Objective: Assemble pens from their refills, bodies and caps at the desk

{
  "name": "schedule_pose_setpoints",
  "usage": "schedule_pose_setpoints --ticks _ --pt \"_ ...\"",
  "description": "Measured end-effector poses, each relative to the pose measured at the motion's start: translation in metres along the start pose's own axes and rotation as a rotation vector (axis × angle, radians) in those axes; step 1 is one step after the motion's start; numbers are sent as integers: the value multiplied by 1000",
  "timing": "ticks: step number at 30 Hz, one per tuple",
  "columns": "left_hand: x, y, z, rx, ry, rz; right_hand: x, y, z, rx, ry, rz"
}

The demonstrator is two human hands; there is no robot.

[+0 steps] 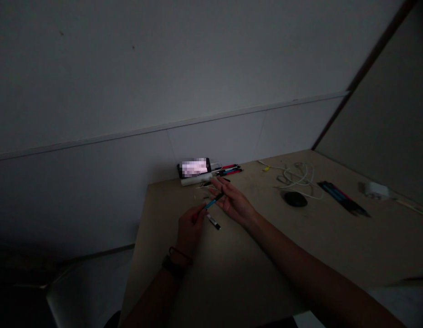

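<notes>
While the left hand point(191, 224) pinches a blue-barrelled pen point(213, 201) above the desk point(235, 269), the right hand point(237, 206), fingers spread, is at its black end; presumably light and stiff, it should suit a mid-barrel pinch.

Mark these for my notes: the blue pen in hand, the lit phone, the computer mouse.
Blue pen point(212, 202), head view: blue part of its barrel.
Lit phone point(195, 168), head view: middle of its screen.
Computer mouse point(295, 199), head view: top of its dark shell.
</notes>
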State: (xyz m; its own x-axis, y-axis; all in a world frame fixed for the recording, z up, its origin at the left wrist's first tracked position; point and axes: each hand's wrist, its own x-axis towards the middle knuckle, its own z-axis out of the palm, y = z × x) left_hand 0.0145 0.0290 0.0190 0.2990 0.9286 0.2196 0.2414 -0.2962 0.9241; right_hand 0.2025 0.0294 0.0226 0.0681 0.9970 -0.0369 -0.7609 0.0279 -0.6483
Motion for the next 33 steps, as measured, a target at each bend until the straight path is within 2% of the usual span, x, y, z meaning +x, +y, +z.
schedule_pose_setpoints --ticks 6,16,24,30,33 --pt "1 -4 0 12 -5 12 -2 2 2 -50 3 10" --pt "0 -5 2 20 0 -14 -1 12 -1 -58 110 36" --pt "1 -3 2 1 18 -47 -6 10 11 -33 96 41" --pt "1 3 0 -16 33 -66 -11 6 15 -8 14 58" --pt "1 2 1 -53 24 -65 -11 8 13 -60 49 31"
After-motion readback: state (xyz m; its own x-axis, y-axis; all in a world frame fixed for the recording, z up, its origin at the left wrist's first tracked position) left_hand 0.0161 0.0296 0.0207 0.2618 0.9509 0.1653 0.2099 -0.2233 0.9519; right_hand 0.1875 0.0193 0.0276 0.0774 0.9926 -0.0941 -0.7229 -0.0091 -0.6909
